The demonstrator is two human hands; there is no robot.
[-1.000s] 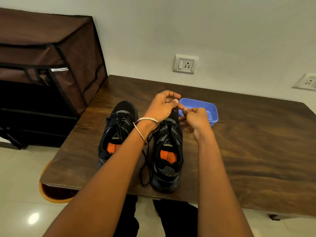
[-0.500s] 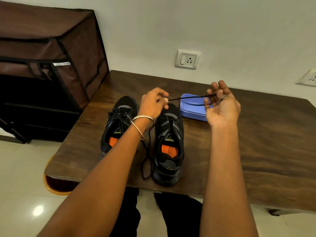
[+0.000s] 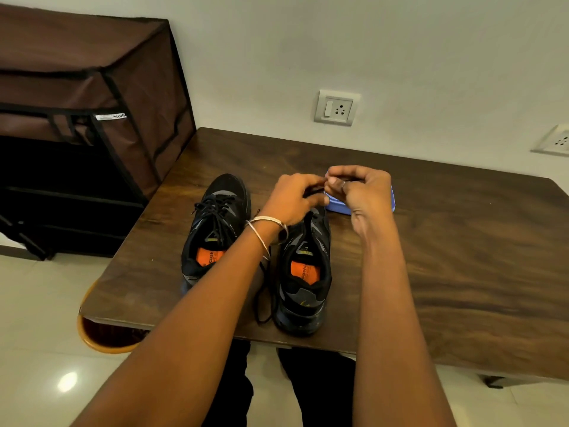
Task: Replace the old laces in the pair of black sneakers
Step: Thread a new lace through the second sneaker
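Two black sneakers with orange insoles stand side by side on the dark wooden table (image 3: 462, 272). The left sneaker (image 3: 215, 226) is fully laced. A loose black lace (image 3: 264, 300) hangs from the right sneaker (image 3: 304, 272) down its left side to the table. My left hand (image 3: 295, 198) and my right hand (image 3: 360, 189) meet fingertip to fingertip above the right sneaker's toe, both pinching the black lace between them. The toe of that sneaker is hidden by my hands.
A blue plastic tray (image 3: 338, 208) sits just behind my hands, mostly covered. A brown fabric cabinet (image 3: 77, 118) stands left of the table. Wall sockets (image 3: 337, 107) are on the wall behind. An orange stool rim (image 3: 92, 340) shows under the table's near left corner.
My right hand had pulled the lace out to the right, stretched taut. It has now come back to meet the left hand above the right sneaker.
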